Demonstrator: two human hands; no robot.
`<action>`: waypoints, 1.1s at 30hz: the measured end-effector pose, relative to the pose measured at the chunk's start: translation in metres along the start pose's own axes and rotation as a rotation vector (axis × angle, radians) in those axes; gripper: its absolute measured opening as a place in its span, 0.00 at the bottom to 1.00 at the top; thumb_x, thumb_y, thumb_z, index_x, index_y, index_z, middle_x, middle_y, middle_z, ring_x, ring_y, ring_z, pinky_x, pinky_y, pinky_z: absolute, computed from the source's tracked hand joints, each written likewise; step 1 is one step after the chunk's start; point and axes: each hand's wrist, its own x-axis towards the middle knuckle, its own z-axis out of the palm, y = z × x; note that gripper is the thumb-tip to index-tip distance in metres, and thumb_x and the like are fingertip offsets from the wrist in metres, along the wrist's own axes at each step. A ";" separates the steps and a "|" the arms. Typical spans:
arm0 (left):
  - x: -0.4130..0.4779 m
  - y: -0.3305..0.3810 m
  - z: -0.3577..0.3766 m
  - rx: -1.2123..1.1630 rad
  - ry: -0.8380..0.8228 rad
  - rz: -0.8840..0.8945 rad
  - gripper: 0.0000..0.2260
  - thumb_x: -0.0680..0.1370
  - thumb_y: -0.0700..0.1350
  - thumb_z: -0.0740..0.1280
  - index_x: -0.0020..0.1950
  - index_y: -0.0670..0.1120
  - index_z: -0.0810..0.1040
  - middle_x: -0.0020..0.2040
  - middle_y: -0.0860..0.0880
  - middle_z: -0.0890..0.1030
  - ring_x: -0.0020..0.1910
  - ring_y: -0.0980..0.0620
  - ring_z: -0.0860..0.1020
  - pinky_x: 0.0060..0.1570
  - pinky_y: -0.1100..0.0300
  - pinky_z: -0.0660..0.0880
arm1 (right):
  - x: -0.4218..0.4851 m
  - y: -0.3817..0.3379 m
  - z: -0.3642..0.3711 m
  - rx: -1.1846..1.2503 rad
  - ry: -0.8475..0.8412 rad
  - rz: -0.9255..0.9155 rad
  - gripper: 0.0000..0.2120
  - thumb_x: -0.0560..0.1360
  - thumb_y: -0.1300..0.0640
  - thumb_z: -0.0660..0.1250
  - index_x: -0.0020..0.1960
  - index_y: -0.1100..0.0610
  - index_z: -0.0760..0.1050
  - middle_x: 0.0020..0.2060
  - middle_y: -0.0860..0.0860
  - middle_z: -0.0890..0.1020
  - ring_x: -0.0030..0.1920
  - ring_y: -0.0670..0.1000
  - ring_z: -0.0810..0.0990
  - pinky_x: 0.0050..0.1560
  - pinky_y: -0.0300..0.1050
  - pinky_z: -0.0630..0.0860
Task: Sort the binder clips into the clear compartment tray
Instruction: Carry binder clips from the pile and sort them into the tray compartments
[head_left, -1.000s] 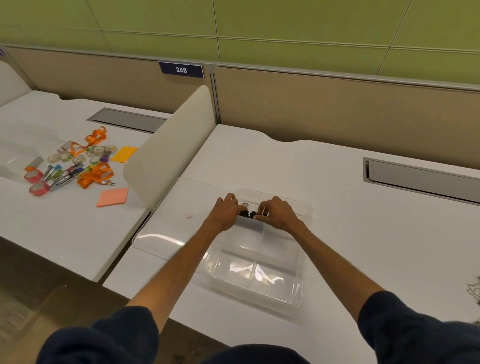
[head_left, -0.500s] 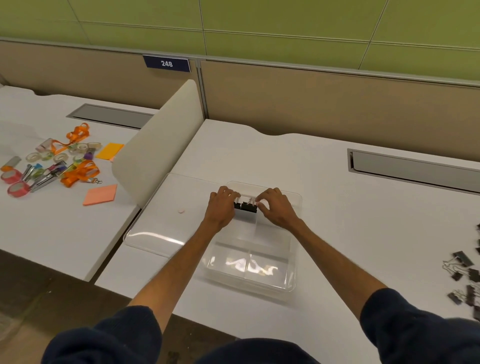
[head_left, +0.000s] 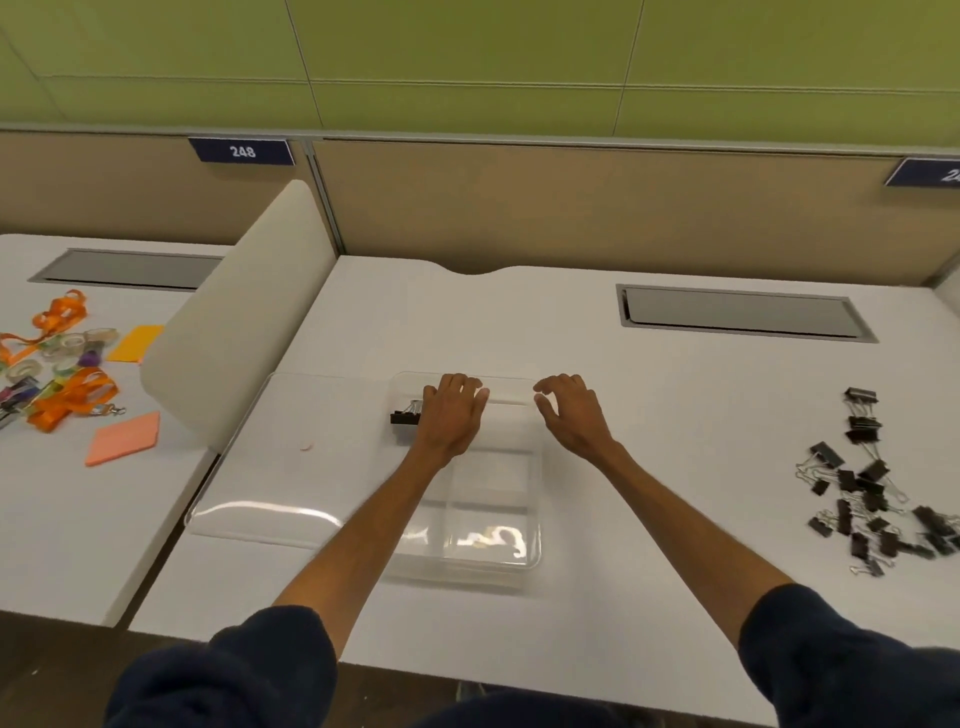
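White desk (head_left: 649, 431) ran out to a tan partition (head_left: 571, 208), with green wall (head_left: 467, 62) above it. I noted a grey hatch (head_left: 737, 314) set in the desk far right. A pile (head_left: 872, 499) of black clips lay loose on the desk, well right of the tray (head_left: 467, 569). A second desk (head_left: 62, 519) to the left, past a curved divider (head_left: 239, 322), carried orange lanyards (head_left: 72, 400) and notes (head_left: 124, 439).

The clear tray sat centre, with its lid (head_left: 260, 493) flat beside it on the left. A few clips (head_left: 404, 415) lay in the far-left compartment.

Left hand (head_left: 452, 415) lay flat over that compartment, fingers straight, just beside the clips and gripping nothing. Right hand (head_left: 571, 421) hovered at the tray's far-right corner, fingers loosely bent and empty.
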 end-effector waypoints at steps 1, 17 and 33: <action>0.003 0.009 0.003 -0.009 0.005 0.009 0.24 0.80 0.55 0.44 0.58 0.47 0.76 0.56 0.49 0.79 0.57 0.47 0.74 0.50 0.49 0.69 | -0.004 0.009 -0.006 0.000 0.011 0.015 0.11 0.81 0.52 0.59 0.59 0.53 0.76 0.54 0.48 0.79 0.58 0.53 0.72 0.52 0.51 0.68; 0.018 0.204 0.084 0.044 -0.020 0.266 0.15 0.80 0.50 0.52 0.56 0.47 0.76 0.53 0.50 0.78 0.61 0.48 0.72 0.56 0.47 0.66 | -0.105 0.196 -0.129 -0.035 -0.037 0.279 0.14 0.81 0.49 0.57 0.64 0.53 0.72 0.58 0.49 0.76 0.62 0.52 0.70 0.58 0.53 0.68; 0.038 0.396 0.144 -0.092 -0.276 0.434 0.16 0.79 0.38 0.58 0.66 0.46 0.71 0.60 0.47 0.76 0.60 0.45 0.72 0.54 0.53 0.66 | -0.179 0.340 -0.224 -0.086 -0.060 0.472 0.16 0.78 0.61 0.58 0.64 0.52 0.72 0.64 0.53 0.73 0.67 0.55 0.68 0.63 0.56 0.68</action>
